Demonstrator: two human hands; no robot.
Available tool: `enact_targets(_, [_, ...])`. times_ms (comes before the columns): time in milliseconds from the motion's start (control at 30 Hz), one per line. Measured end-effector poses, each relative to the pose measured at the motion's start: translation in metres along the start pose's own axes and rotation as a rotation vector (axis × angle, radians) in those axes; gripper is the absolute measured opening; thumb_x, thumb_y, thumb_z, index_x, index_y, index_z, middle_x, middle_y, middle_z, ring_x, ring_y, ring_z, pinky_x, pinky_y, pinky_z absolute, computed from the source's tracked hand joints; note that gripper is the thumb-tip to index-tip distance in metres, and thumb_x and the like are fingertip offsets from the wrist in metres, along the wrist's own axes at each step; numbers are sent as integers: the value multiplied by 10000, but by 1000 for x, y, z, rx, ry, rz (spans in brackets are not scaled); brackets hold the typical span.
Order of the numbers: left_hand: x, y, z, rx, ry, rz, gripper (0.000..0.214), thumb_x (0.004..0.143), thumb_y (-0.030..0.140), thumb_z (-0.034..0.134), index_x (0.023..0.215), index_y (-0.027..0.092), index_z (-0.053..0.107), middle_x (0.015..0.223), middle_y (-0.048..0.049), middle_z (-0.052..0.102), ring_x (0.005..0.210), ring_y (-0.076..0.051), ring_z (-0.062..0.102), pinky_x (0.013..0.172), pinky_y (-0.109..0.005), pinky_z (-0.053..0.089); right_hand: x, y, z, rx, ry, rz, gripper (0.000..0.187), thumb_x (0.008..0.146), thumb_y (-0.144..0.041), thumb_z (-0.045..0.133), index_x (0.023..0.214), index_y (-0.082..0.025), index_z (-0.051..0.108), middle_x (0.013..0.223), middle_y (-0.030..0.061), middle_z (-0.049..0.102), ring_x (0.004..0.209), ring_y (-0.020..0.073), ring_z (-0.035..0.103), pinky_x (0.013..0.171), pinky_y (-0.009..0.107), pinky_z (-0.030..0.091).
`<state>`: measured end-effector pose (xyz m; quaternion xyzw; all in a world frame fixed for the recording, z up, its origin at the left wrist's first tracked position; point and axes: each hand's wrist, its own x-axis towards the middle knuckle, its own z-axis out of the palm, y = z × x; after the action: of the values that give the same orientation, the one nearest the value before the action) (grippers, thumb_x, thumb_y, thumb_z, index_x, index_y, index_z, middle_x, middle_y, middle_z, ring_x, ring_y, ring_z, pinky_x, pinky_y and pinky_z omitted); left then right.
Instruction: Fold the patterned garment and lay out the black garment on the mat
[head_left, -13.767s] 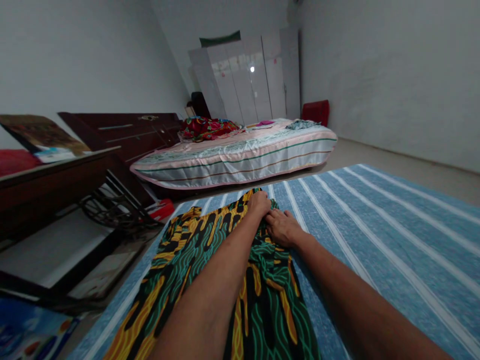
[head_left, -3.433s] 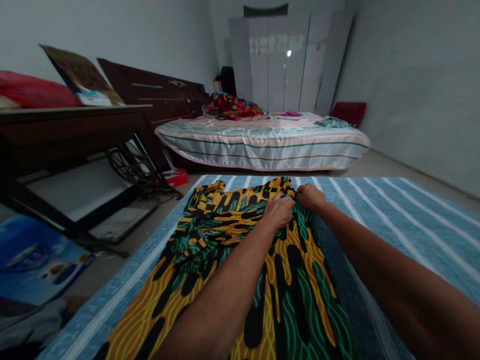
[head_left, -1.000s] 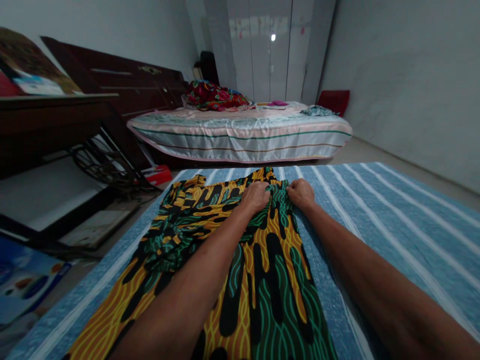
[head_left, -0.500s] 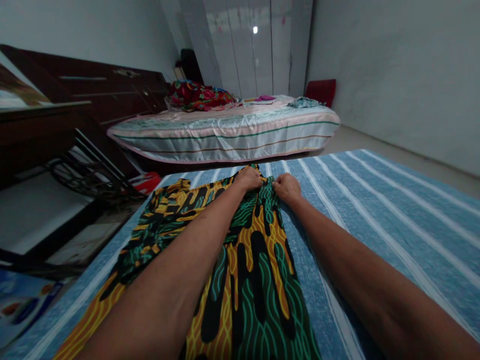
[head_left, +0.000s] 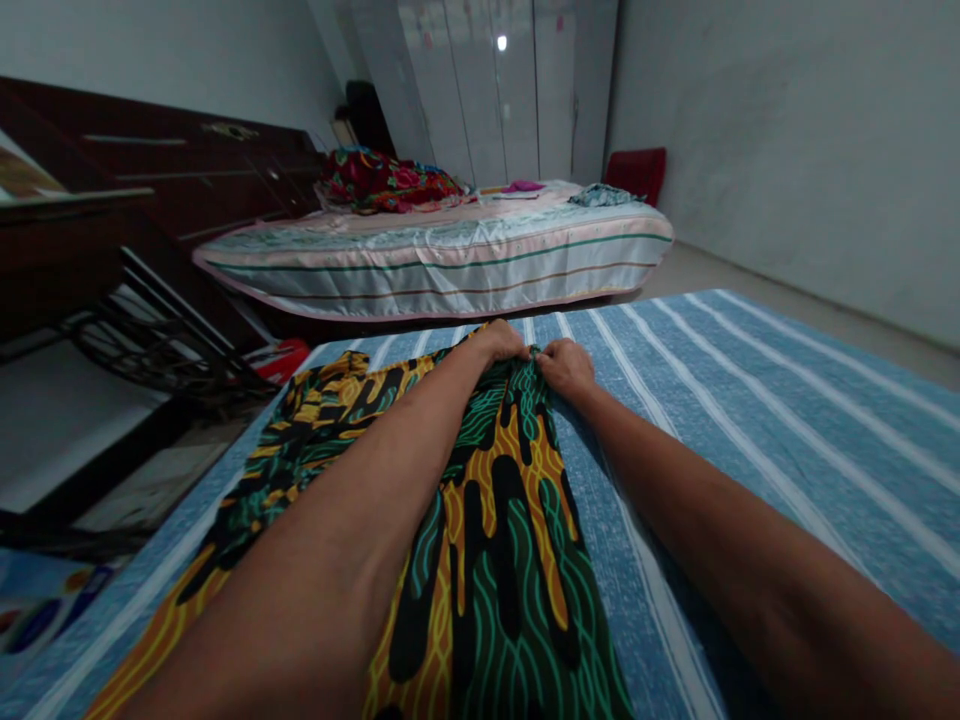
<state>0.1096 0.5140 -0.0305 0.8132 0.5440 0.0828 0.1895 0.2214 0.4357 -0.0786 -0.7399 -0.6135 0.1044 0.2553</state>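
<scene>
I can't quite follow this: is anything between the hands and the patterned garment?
Nothing visible is in the way: the left hand and right hand both touch the patterned garment near its far right corner. The left forearm only crosses over it.

A garment (head_left: 510, 560) laid on a sheet (head_left: 735, 420) in the foreground, left hand (head_left: 504, 343) beside right hand (head_left: 566, 368) at its far end, bed (head_left: 450, 265) beyond, bedding (head_left: 390, 185) on its left part, headboard (head_left: 187, 165) further left, wardrobe (head_left: 480, 100) behind
</scene>
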Motion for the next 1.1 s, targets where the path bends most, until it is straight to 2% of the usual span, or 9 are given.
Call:
enact_targets(167, [-12, 4, 5, -149, 15, -77, 70, 626, 155, 652, 571, 130, 617, 571, -5, 600, 611, -164, 585, 563, -260, 453, -17, 5, -14, 35, -36, -53, 380, 871, -394, 490, 1162, -179, 604, 1119, 90, 658, 1013, 215, 599, 792, 267, 428])
enact_targets(333, [-17, 5, 6, -281, 37, -66, 104, 599, 160, 707, 688, 117, 675, 616, -5, 637, 587, -142, 580, 574, -253, 478, -58, 18, -30, -6, -89, -184, 436, 831, -467, 554, 1126, -147, 585, 1084, 136, 641, 993, 263, 584, 803, 331, 431])
enact_targets(400, [-17, 7, 5, -321, 67, -59, 169, 602, 131, 699, 770, 112, 696, 631, -4, 648, 588, -135, 582, 595, -254, 488, -82, 20, -38, -26, -66, -279, 408, 822, -466, 572, 1088, -157, 589, 1043, 132, 637, 972, 267, 573, 813, 366, 430])
enact_targets(500, [-15, 12, 3, -372, 127, -48, 234, 642, 112, 667, 874, 106, 701, 650, -2, 654, 573, -115, 573, 611, -244, 490, -122, 17, -50, -11, -31, -526, 297, 830, -397, 580, 1031, -179, 590, 1029, 112, 614, 987, 261, 540, 839, 407, 416])
enact_targets(600, [-11, 18, 4, -398, 177, -25, 242, 652, 120, 670, 891, 110, 706, 648, 5, 652, 560, -100, 561, 627, -235, 487, -157, 6, -57, 33, -22, -723, 215, 856, -370, 549, 960, -187, 594, 1025, 101, 601, 1001, 250, 513, 853, 413, 402])
enact_targets(667, [-8, 20, 7, -401, 205, -12, 238, 646, 129, 677, 881, 121, 713, 644, 9, 652, 562, -100, 562, 636, -238, 486, -171, 1, -57, 25, -37, -789, 222, 864, -367, 537, 950, -171, 594, 1022, 111, 600, 1003, 254, 502, 870, 422, 390])
enact_targets(867, [-6, 10, 22, -329, 275, 0, 215, 603, 121, 673, 812, 133, 726, 643, 15, 656, 626, -125, 577, 658, -242, 477, -175, 0, -47, -129, -95, -783, 308, 853, -426, 554, 967, -142, 590, 996, 121, 600, 973, 265, 500, 883, 441, 373])
enact_targets(1100, [3, 2, 31, -195, 315, 15, 291, 649, 156, 640, 928, 156, 726, 735, 6, 689, 678, -137, 598, 677, -234, 475, -179, -4, -51, -198, -78, -775, 349, 858, -465, 541, 962, -136, 590, 941, 109, 606, 925, 266, 511, 918, 473, 349])
